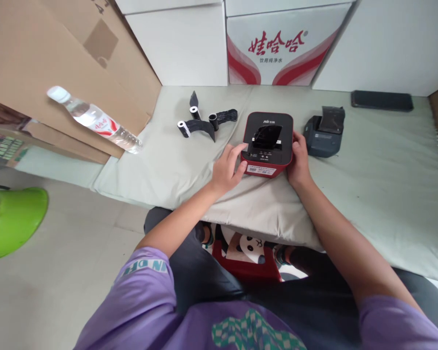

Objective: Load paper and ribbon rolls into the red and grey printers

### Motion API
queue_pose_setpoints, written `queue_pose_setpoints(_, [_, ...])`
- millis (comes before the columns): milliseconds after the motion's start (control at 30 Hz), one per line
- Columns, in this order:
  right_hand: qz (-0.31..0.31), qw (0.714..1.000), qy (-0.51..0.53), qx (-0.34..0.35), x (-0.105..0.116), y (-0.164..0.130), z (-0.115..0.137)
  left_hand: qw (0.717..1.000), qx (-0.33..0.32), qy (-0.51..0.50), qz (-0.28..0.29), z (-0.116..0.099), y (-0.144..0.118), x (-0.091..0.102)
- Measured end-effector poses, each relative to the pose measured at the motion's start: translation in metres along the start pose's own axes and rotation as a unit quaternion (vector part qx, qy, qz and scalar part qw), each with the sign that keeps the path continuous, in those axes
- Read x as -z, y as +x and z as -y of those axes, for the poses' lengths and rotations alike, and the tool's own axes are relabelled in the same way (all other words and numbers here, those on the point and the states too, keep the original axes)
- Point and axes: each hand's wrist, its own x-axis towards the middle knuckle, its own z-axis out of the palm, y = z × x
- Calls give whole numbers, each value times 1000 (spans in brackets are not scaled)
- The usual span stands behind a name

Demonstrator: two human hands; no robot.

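Note:
A red-and-black receipt printer (pixel 272 158) sits on the cloth-covered surface, with a black strip of paper standing out of its top slot. My left hand (pixel 228 167) is at its front left corner, fingers on the top edge near the buttons and thumb against the front. My right hand (pixel 299 158) wraps around its right side, thumb near the top rim; part of its fingers is hidden behind the printer. Just to the right stands a smaller dark portable printer (pixel 324 133), also with a black paper strip. Several small rolls of blackened paper (pixel 200 127) lie to the left.
A water bottle (pixel 98 121) stands at left beside cardboard boxes (pixel 105 63). White cartons (pixel 178 46) line the back, one with red lettering (pixel 277 43). A black phone-like object (pixel 381 100) lies at back right. A green seat (pixel 16 218) is on the floor.

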Motion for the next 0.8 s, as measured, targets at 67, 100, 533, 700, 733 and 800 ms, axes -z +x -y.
queue_pose_setpoints(67, [4,1000,-1,6,0,0,-1,1000,-3,-1,-11,2,-1,-2])
queue_pose_setpoints(100, [4,1000,0,8,0,0,-1,1000,-7,-4,-19,3,-1,-3])
queue_pose_setpoints(533, [-7,1000,7,-6,-2,-1,4,1000,-6,4,1,-2,1,2])
queue_pose_setpoints(700, [-10,1000,2,-11,-3,-2,6,1000,-6,-6,-9,-3,2,2])
queue_pose_setpoints(733, [-10,1000,3,-11,-3,-2,5,1000,-6,-7,-10,-3,2,2])
queue_pose_setpoints(800, [-9,1000,2,-8,-2,-2,4,1000,-7,-7,-11,-4,2,3])
